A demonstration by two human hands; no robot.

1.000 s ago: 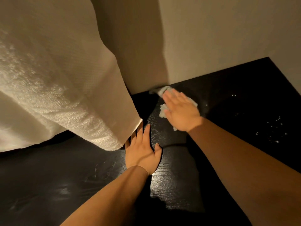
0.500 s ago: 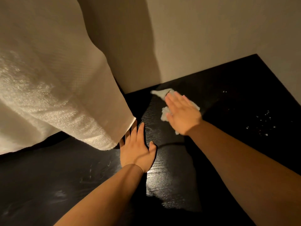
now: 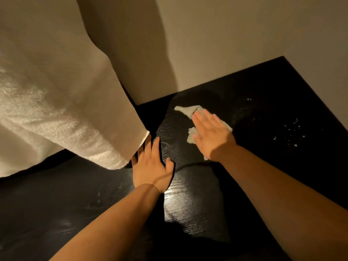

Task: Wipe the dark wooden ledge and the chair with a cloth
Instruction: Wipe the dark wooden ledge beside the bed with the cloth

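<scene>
Nearest, both bare forearms reach in from the bottom edge, their elbows cut off; beneath them the dark ledge [image 3: 188, 204] shows its grain only in one glossy patch of light, and the rest is too dim to tell wiped wood from unwiped. The left hand [image 3: 152, 166] lies flat on the ledge, fingers straight and close together, thumb out to the side; its outer fingers go under the hem of a hanging white towel [image 3: 56, 110], so I cannot tell how they lie. Further on, the right hand [image 3: 211, 136] presses palm down on the cloth [image 3: 185, 110], fingers straight and held together; the cloth lies on the ledge near the wall, mostly covered, with a pointed corner and a crumpled edge showing. It looks thin, soft and light, likely to bunch or slip out under a stroke; a flat palm over its middle should hold it better than a pinch at a corner. To its right pale specks [image 3: 293, 132] dot the wood; dust or droplets, I cannot tell. Beyond stands the plain wall [image 3: 226, 44]; no chair is in view.
</scene>
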